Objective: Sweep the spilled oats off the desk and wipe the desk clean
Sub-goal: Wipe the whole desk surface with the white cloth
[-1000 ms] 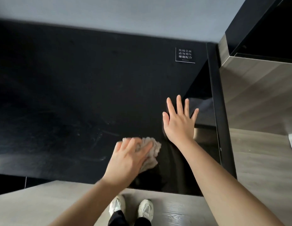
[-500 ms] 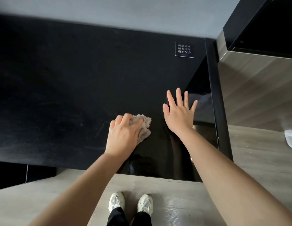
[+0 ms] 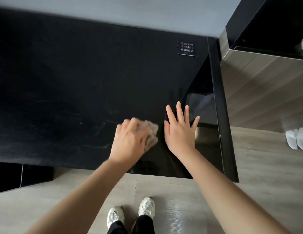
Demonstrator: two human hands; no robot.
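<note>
Black glossy desk [image 3: 76, 68] against a grey wall, wood floor below. Left hand [image 3: 129, 142] grips a crumpled pale cloth [image 3: 151, 132], motion-blurred, near the front edge toward the right end. Right hand [image 3: 180, 132] lies flat, fingers spread, just beside the cloth. Over the last second the cloth has travelled inward from the front edge, ending alongside the right thumb; the right hand has not shifted. No oats visible. Faint smears [image 3: 96, 132] lie left of the cloth. Judgement: sweeping done, wiping under way, streaks remain.
</note>
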